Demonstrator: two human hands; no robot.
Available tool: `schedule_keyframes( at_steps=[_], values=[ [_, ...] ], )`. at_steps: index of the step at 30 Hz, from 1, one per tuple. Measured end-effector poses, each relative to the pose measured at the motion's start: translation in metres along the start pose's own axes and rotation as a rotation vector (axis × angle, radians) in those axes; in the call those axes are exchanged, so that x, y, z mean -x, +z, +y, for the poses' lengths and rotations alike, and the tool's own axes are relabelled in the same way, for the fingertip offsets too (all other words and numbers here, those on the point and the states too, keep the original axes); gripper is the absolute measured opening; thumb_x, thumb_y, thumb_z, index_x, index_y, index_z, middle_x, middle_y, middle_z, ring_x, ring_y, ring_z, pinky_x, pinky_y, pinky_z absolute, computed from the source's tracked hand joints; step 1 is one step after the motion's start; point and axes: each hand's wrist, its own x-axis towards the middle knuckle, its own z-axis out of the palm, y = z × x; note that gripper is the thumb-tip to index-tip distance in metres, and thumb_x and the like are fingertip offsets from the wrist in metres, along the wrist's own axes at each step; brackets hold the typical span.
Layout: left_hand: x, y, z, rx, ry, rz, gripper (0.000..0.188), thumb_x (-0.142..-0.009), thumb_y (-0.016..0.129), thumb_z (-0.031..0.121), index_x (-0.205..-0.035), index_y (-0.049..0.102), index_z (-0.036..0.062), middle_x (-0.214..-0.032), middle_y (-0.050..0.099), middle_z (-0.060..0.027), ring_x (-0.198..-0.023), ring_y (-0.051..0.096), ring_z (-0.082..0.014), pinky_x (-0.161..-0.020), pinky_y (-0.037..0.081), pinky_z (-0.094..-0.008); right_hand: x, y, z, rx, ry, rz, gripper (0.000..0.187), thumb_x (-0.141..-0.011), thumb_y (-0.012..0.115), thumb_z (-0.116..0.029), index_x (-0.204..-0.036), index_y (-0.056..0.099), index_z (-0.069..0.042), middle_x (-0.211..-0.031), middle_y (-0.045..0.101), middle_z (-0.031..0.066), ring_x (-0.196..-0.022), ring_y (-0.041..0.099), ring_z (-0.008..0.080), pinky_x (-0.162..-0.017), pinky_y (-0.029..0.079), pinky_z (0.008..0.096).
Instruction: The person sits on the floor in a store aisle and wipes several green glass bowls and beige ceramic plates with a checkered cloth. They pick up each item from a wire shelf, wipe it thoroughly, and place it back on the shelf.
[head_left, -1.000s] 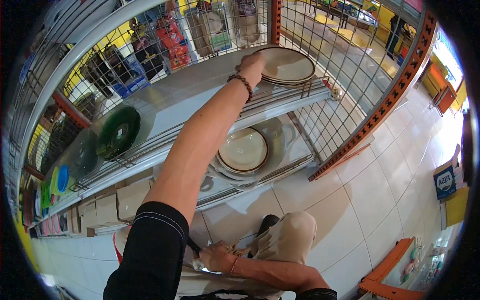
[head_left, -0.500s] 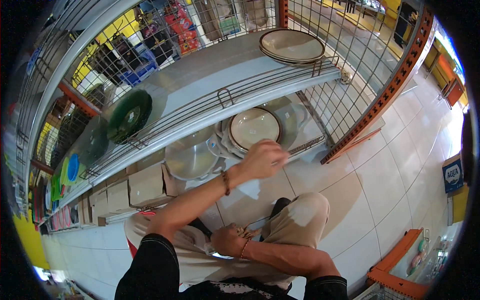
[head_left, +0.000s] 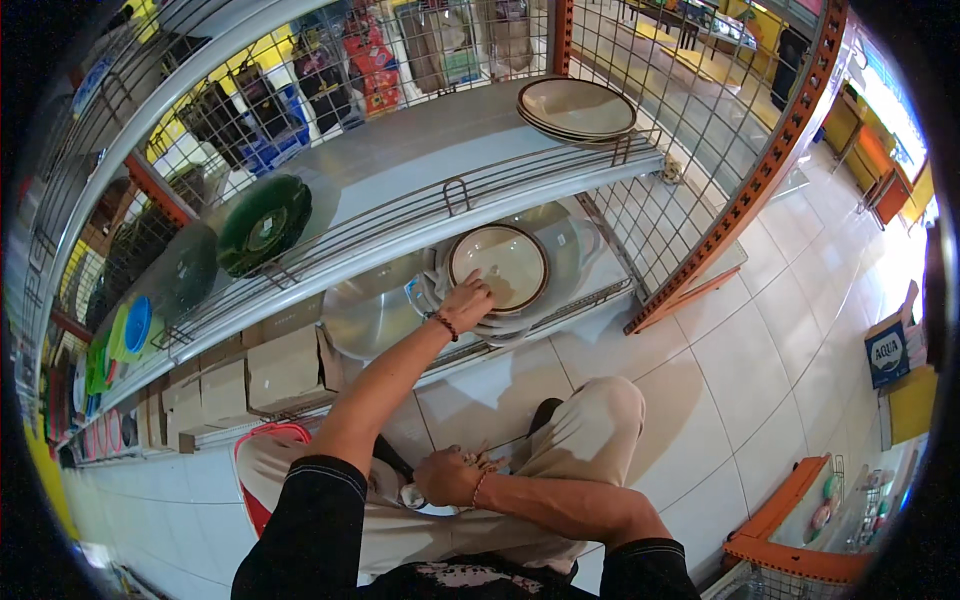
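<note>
My left hand [head_left: 468,303] reaches over the near-left rim of a cream bowl [head_left: 512,268] with a dark brown rim, fingers extended onto its inner side. That bowl sits on top of other pale dishware [head_left: 505,330] on the lower shelf, inside or in front of a wide metal pan. A small pale mark, perhaps a sticker, shows on the bowl's inside near my fingertips. Down in my lap, my right hand [head_left: 450,478] is closed around something crumpled and light brown that I cannot make out. A small whitish piece shows beside that hand.
Above the bowl, the upper shelf [head_left: 390,195] with its wire guard juts out. It carries stacked brown-rimmed plates [head_left: 578,108] and a dark green plate [head_left: 263,226]. Cardboard boxes [head_left: 285,372] line the lower shelf. A wire-grid side panel [head_left: 700,110] with an orange post closes the right end.
My left hand has moved forward and left, from in front of the bowl onto its inner edge, and its fingers have extended. The right hand stays in my lap.
</note>
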Motion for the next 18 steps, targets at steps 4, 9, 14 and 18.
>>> schedule_keyframes(
  at_steps=[4,9,14,18],
  values=[
    [0.01,-0.003,0.006,0.289,-0.165,0.261,0.019,-0.073,0.067,0.02,-0.082,0.063,0.0036,-0.094,0.059,-0.0147,-0.1,0.056,-0.0301,-0.101,0.035,-0.0441,0.0,0.007,0.0,0.023,0.041,0.007,0.023,-0.08,0.056,-0.018,-0.096,0.068,-0.007,-0.1,0.066,0.0117,-0.096,0.063,0.0303,-0.08,0.045,0.05],
    [0.007,-0.004,-0.013,0.371,-0.404,0.238,0.032,-0.072,0.067,0.024,-0.092,0.062,-0.0006,-0.102,0.057,-0.0177,-0.101,0.053,-0.0335,-0.094,0.042,-0.0423,-0.004,0.013,-0.006,0.008,0.004,0.034,0.025,-0.081,0.055,-0.02,-0.098,0.068,-0.006,-0.103,0.066,0.0141,-0.097,0.063,0.0323,-0.079,0.043,0.0548],
    [-0.015,-0.004,-0.019,0.222,-0.799,0.384,0.052,-0.068,0.071,0.019,-0.113,0.052,-0.0014,-0.114,0.054,-0.0211,-0.101,0.057,-0.035,-0.082,0.051,-0.042,-0.005,0.004,-0.009,0.0,0.029,-0.022,0.026,-0.081,0.055,-0.02,-0.098,0.069,-0.006,-0.101,0.066,0.0137,-0.096,0.063,0.0323,-0.079,0.043,0.0548],
    [-0.019,-0.004,-0.033,0.451,-0.983,0.147,0.057,-0.069,0.073,0.019,-0.117,0.05,-0.001,-0.118,0.053,-0.0211,-0.1,0.06,-0.0359,-0.081,0.054,-0.0409,-0.02,0.031,-0.001,-0.033,-0.022,0.067,0.028,-0.078,0.056,-0.024,-0.089,0.07,-0.003,-0.093,0.067,0.0189,-0.088,0.064,0.0384,-0.075,0.043,0.0678]
  ],
)
